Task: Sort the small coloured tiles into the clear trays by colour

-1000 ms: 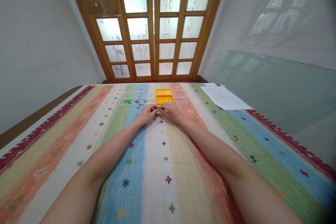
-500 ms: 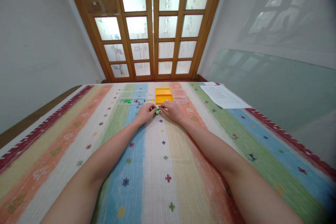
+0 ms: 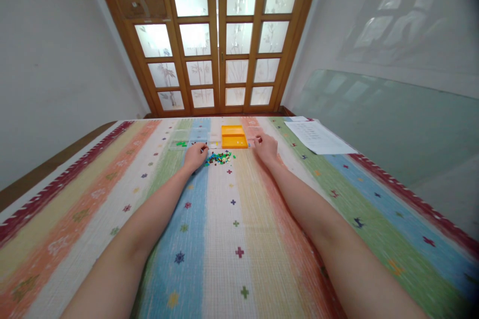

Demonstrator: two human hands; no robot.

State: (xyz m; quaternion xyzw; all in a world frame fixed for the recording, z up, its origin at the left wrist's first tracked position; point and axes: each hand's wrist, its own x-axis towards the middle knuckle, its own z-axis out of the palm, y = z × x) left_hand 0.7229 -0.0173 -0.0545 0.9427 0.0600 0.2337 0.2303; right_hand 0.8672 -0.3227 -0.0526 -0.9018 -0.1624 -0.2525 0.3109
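A pile of small coloured pieces (image 3: 220, 158), mostly green, blue, brown and white, lies on the tablecloth between my hands. My left hand (image 3: 195, 157) is at the pile's left side, by the front of a clear divided tray (image 3: 172, 138), its thumb and fingers pinched together. My right hand (image 3: 267, 148) is over the front of another clear tray (image 3: 255, 130), fingers curled into a pinch. What either hand holds is too small to make out. Between the two clear trays stands an orange tray (image 3: 234, 134) with a few small light pieces in it.
Green pieces (image 3: 181, 144) lie in the left clear tray. Printed paper sheets (image 3: 318, 137) rest at the table's far right. A striped tablecloth (image 3: 224, 239) covers the table. Beyond it are wooden glass-paned doors (image 3: 220, 35), with a glass panel (image 3: 389, 124) along the right wall.
Both hands have moved apart from over the pile. My left hand went slightly left; my right hand went right and away from me to the right clear tray. The pile is now uncovered.
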